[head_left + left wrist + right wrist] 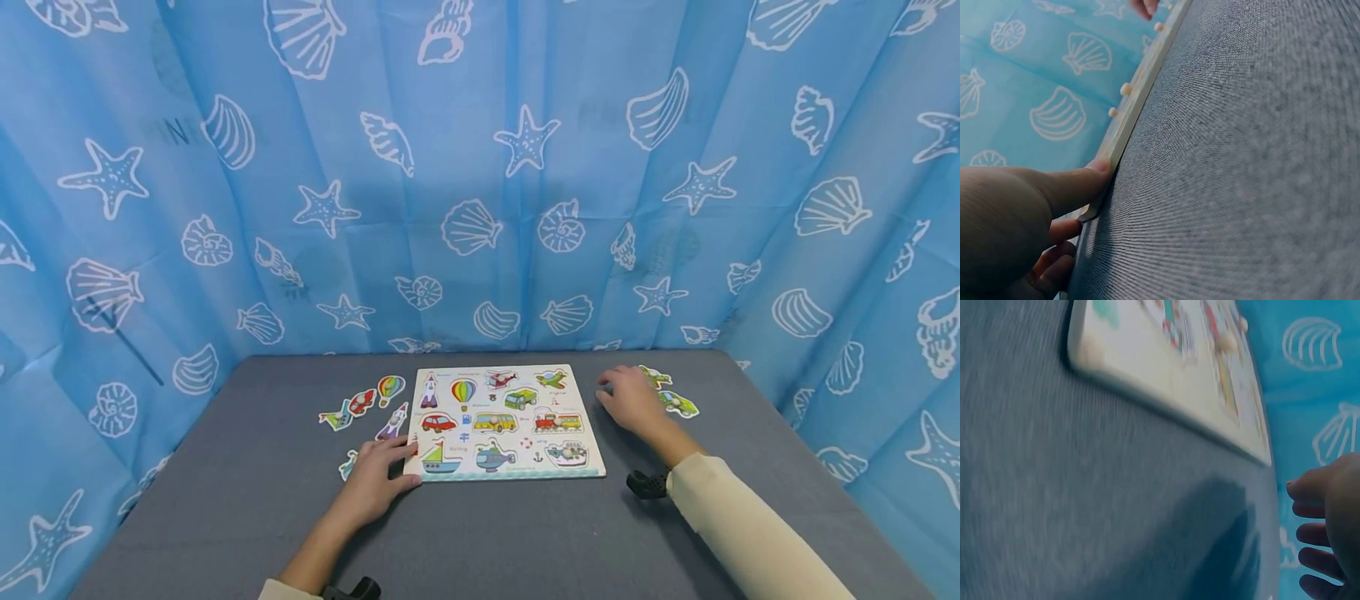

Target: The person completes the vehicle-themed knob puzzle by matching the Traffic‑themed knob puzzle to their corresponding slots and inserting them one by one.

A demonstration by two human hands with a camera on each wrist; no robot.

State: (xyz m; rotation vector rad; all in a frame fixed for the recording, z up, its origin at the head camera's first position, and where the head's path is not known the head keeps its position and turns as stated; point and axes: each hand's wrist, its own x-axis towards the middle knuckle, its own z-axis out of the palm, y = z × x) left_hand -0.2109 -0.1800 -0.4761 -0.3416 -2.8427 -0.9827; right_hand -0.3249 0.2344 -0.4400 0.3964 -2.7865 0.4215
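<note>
A wooden picture puzzle board [480, 489] with printed vehicles lies flat on the table. My left hand [372, 482] holds its near left corner; in the left wrist view the thumb [1079, 187] presses the near edge and the other fingers curl by the left side. Small knobs [1125, 89] stick up from the board there. My right hand [632, 402] hovers over the table just right of the board, fingers loosely bent with nothing visible in them. Beside it lie a green airplane piece [656, 377], partly hidden by the hand, and a green truck piece [681, 405].
Left of the board lie a balloon piece [391, 387], a red piece [362, 402], a sailboat piece [335, 417] and a rocket piece [392, 423]. Another piece [348, 465] is partly covered by my left hand. A blue shell-print curtain [480, 167] hangs behind the grey table [525, 542].
</note>
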